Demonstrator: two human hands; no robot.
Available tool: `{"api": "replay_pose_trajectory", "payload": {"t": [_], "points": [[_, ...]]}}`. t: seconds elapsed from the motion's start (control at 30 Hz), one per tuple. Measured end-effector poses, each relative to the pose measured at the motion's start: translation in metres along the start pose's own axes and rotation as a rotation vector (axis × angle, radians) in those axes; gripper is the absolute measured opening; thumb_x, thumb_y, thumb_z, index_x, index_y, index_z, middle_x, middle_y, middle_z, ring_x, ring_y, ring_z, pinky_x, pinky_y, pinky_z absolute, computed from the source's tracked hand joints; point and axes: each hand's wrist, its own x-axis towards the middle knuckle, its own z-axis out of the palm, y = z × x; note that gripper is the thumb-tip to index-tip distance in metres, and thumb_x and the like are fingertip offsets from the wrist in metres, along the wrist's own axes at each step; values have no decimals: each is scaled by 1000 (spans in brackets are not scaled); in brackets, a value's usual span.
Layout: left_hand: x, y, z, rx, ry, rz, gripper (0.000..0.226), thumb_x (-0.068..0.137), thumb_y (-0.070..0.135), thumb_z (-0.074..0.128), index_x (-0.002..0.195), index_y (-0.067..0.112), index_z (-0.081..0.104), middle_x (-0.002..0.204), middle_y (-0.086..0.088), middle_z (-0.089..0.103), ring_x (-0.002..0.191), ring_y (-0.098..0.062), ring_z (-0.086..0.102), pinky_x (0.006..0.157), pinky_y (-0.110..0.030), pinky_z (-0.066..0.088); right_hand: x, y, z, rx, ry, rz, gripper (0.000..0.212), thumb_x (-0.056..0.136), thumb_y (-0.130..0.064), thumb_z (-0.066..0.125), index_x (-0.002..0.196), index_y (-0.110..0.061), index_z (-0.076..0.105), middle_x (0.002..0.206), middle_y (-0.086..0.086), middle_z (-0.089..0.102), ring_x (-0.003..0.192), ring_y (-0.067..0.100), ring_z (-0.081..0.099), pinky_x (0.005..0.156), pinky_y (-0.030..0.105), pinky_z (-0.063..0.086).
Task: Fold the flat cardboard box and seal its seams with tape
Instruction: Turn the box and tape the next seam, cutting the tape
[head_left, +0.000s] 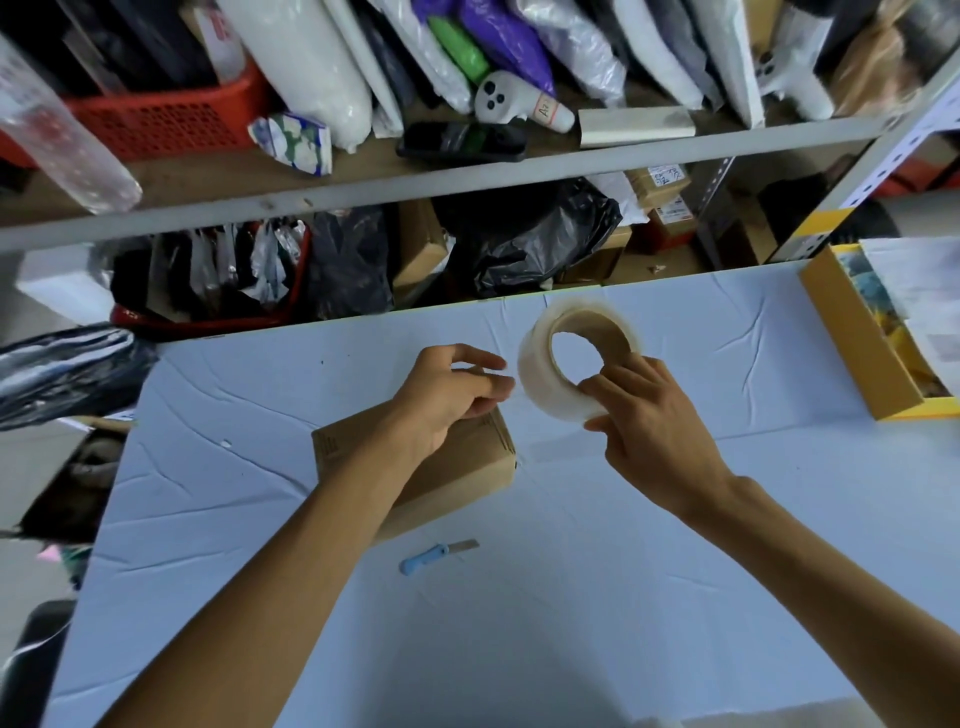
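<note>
A brown cardboard box (457, 467), folded into shape, lies on the table under my left forearm. My right hand (649, 415) grips a roll of clear tape (545, 374) raised above the table, fingers through its brown core and thumb on the outside. My left hand (452, 395) is just left of the roll, thumb and fingers pinching the tape's loose end. Part of the box is hidden by my left arm.
A blue utility knife (436, 555) with its blade out lies on the light blue tablecloth (571, 597) in front of the box. A yellow-edged open box (857, 338) sits at the right edge. Cluttered shelves (415, 182) stand behind the table.
</note>
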Motion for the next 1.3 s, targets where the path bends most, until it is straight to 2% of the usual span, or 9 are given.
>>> {"api": "replay_pose_trajectory", "payload": {"t": [0.23, 0.33, 0.47, 0.6, 0.73, 0.8, 0.93, 1.2, 1.3], "points": [[-1, -4, 1, -170, -188, 29, 16, 93, 22, 58, 90, 11, 69, 87, -4, 74, 86, -11, 68, 80, -23, 53, 5, 0, 0, 186, 26, 137, 27, 65, 8, 79, 87, 1, 66, 88, 14, 69, 86, 36, 60, 73, 34, 39], [-2, -3, 7, -226, -159, 54, 29, 98, 34, 47, 89, 12, 64, 87, -3, 72, 83, -13, 69, 73, -23, 54, 9, -2, -1, 219, 26, 158, 29, 64, 7, 80, 88, 1, 66, 91, 14, 70, 85, 35, 59, 72, 31, 36], [-3, -3, 11, -177, -71, 164, 46, 97, 49, 35, 92, 14, 65, 98, -2, 71, 92, -17, 69, 83, -28, 54, 11, -4, 0, 262, 48, 209, 32, 67, 1, 81, 97, -1, 68, 100, 13, 69, 86, 31, 59, 66, 20, 34], [-4, -5, 11, 125, -71, 442, 38, 83, 47, 62, 112, 23, 59, 110, 8, 65, 100, -4, 63, 81, -15, 53, 12, -1, -1, 289, 48, 246, 37, 72, -4, 78, 107, -4, 68, 101, 12, 69, 82, 24, 55, 60, 11, 30], [1, -4, 12, 187, 10, 571, 26, 81, 22, 73, 104, 16, 62, 98, 7, 68, 92, -6, 65, 79, -14, 53, 11, 1, -2, 317, 16, 261, 43, 73, -4, 77, 115, -6, 66, 104, 10, 68, 85, 25, 57, 61, 7, 30], [5, -3, 12, 255, 60, 592, 16, 82, 21, 72, 95, 17, 63, 89, 10, 67, 86, -5, 64, 77, -13, 52, 10, 1, -3, 330, 2, 269, 44, 74, -4, 77, 117, -7, 65, 105, 10, 69, 90, 28, 61, 62, 11, 34], [7, -1, 11, 330, 90, 624, 9, 83, 24, 70, 90, 18, 69, 84, 13, 68, 81, -1, 62, 73, -12, 52, 7, 1, -5, 372, -23, 269, 48, 76, -6, 75, 123, -9, 62, 91, 0, 62, 78, 17, 53, 57, 0, 38], [9, 2, 2, 491, 149, 581, 19, 80, 32, 74, 81, 13, 72, 76, 5, 69, 70, -8, 63, 65, -20, 54, 1, 4, -1, 528, -78, 347, 23, 84, -17, 68, 105, -9, 68, 93, 0, 67, 80, 19, 62, 58, 13, 39], [9, 9, -1, 511, 172, 579, 15, 77, 30, 77, 76, 16, 71, 70, 10, 67, 67, -3, 63, 58, -9, 49, 1, 5, 4, 564, -135, 399, 21, 86, -26, 67, 96, -8, 69, 82, 4, 67, 70, 19, 60, 55, 20, 39]]}}
